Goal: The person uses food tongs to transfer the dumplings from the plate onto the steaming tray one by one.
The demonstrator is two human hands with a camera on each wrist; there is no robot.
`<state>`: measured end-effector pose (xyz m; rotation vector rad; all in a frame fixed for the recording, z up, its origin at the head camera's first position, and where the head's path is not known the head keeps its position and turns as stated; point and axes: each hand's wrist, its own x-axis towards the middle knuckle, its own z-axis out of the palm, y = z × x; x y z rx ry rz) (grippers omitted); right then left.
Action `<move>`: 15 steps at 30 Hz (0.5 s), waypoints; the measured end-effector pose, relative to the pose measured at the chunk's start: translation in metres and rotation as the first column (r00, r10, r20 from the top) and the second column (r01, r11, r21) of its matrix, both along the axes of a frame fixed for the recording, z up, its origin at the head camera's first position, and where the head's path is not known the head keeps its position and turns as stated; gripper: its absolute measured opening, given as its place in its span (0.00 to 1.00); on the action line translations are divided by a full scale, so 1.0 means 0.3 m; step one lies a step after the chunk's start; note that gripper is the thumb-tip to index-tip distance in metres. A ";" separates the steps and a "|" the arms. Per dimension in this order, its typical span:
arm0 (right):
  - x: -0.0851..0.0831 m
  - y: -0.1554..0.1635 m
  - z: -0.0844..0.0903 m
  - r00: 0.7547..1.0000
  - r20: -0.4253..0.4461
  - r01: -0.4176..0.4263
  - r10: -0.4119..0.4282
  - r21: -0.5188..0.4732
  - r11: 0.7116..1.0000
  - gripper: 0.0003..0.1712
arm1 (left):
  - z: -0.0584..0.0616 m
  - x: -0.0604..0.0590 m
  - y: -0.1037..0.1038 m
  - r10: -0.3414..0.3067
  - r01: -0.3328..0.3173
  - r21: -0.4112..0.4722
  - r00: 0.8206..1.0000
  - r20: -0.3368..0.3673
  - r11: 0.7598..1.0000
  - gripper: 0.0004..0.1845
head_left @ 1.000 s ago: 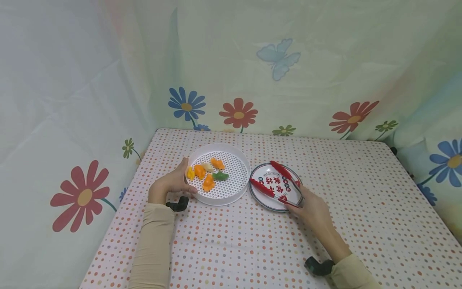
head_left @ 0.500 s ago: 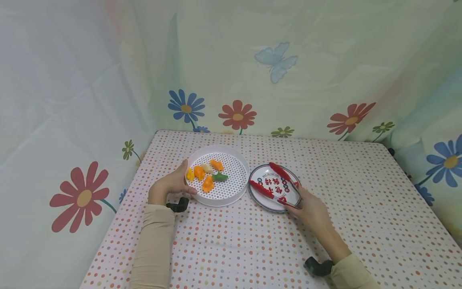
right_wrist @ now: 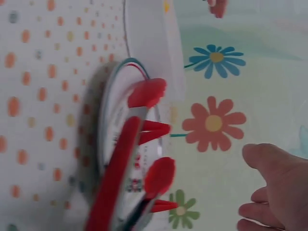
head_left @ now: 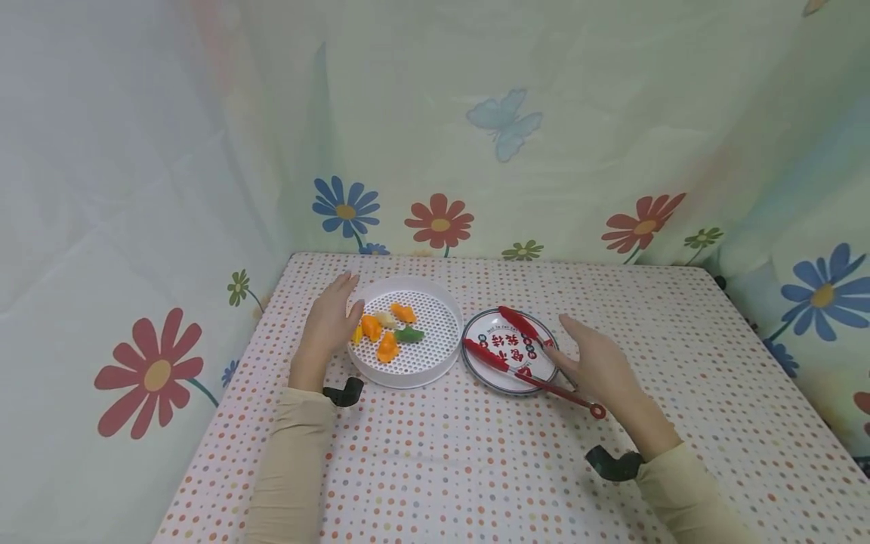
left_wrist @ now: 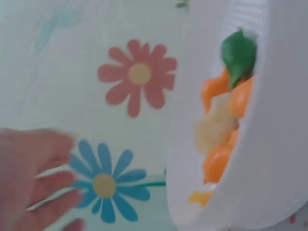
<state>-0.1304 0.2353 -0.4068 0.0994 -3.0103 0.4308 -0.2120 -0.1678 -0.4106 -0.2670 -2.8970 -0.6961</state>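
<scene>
My left hand (head_left: 329, 321) is just off the left side of a round white steamer tray (head_left: 408, 378), fingers extended; the left wrist view shows a gap between hand and tray wall. Small dumpling-shaped pieces lie on the tray's perforated floor: several orange ones (head_left: 388, 348), a green one (head_left: 409, 335), a cream one (head_left: 385, 319) and a yellow one (head_left: 357, 335). Red-tipped tongs (head_left: 492, 357) lie spread across a white plate (head_left: 484, 377) with red lettering, their ring end past the rim. My right hand (head_left: 601, 364) hovers beside the tongs with thumb and fingers apart, holding nothing.
Tray and plate stand side by side on a table (head_left: 421, 468) with a dotted cloth. A flower-printed curtain (head_left: 578, 166) hangs behind the table and at both sides. Dark wrist-camera mounts (head_left: 615, 463) stick out from both wrists.
The right hand has let go of the tongs and drawn back to the right, leaving them on the plate. The left hand has come off the tray's rim and straightened.
</scene>
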 end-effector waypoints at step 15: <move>-0.119 -0.115 0.113 0.935 -0.319 -0.106 0.157 0.169 0.980 0.56 | 0.010 0.011 0.236 -0.013 -0.063 -0.196 0.931 -0.366 0.979 0.36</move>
